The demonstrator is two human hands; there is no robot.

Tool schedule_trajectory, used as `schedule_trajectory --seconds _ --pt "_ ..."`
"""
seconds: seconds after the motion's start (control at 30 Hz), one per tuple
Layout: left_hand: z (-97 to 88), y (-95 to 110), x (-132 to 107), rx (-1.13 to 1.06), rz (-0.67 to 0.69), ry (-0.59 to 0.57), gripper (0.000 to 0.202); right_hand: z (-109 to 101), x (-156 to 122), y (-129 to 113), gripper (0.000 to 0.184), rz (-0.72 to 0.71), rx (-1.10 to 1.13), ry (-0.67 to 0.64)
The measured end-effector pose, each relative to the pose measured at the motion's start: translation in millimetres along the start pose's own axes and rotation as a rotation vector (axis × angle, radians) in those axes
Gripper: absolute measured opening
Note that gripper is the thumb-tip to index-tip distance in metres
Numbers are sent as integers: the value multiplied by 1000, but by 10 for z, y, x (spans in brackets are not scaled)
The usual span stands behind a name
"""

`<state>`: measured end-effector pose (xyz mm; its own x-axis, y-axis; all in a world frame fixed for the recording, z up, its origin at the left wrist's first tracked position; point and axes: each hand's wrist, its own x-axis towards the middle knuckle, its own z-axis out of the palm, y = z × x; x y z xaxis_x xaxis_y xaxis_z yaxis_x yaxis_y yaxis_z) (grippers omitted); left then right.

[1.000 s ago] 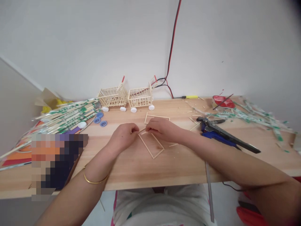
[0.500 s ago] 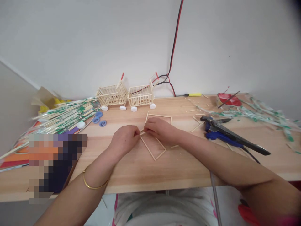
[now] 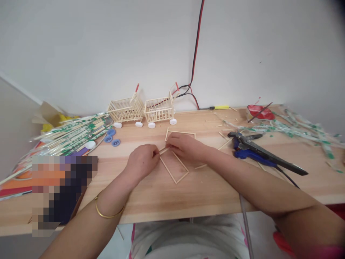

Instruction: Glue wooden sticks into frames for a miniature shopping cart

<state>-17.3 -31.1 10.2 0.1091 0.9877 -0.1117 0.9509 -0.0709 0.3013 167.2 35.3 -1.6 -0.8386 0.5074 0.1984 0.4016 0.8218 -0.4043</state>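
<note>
My left hand and my right hand meet at the middle of the wooden table, fingers pinched together. Between them they hold a short thin wooden stick at the near corner of a rectangular frame of sticks that lies flat on the table. A second stick frame lies just behind my right hand, partly hidden by it.
Two small stick-built carts with white wheels stand at the back. Wrapped chopsticks pile at the left with blue caps. A blue-and-black glue gun, torn wrappers and a red dish lie at the right.
Both hands have stayed pinched at the frame's corner, shifting only slightly. The view has drifted a little.
</note>
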Motion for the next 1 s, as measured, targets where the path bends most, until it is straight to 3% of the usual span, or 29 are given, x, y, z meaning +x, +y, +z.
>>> schedule_trajectory --seconds 0.37,1.0 --pt "30 -25 11 13 10 19 20 -13 -40 43 16 100 -82 6" --pt "8 -1 5 46 -15 9 21 40 -36 56 16 49 -98 37"
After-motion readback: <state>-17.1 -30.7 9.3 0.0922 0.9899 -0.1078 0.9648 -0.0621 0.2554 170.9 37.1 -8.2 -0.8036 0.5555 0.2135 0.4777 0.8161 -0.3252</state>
